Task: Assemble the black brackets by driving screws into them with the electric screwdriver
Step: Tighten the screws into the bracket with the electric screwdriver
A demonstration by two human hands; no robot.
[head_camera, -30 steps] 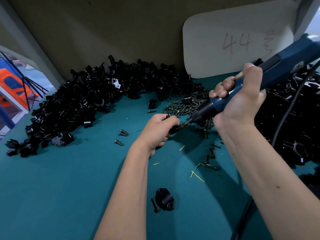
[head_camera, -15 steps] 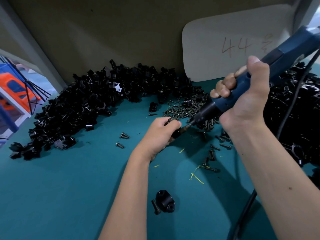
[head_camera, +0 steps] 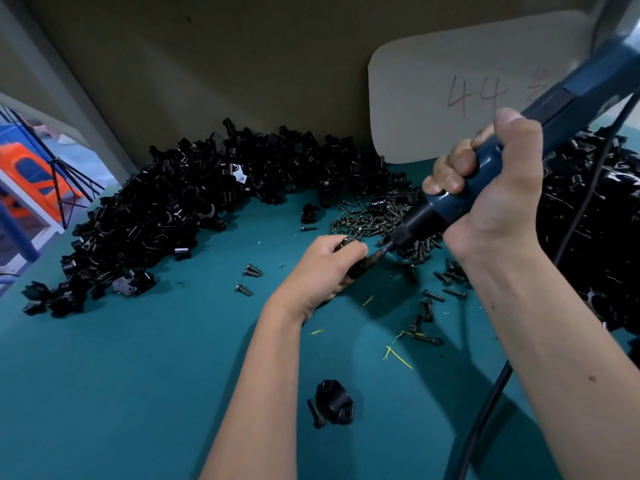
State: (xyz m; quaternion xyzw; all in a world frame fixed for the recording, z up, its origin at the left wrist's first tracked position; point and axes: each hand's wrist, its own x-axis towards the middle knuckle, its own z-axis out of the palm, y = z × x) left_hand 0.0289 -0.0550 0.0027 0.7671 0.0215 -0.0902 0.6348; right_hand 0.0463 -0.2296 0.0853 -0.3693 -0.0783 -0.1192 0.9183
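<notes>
The right hand (head_camera: 491, 209) grips the screwdriver (head_camera: 485, 181). Its tip meets a bracket (head_camera: 360, 266) clutched in the left hand (head_camera: 325, 268). Screws (head_camera: 377, 220) lie heaped on the worktop (head_camera: 138, 375).

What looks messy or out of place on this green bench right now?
Loose screws lie scattered off the main screw pile, across the green mat beside the left hand. Thin yellow slivers litter the mat. One bracket with a screw beside it sits alone near the front edge.
</notes>
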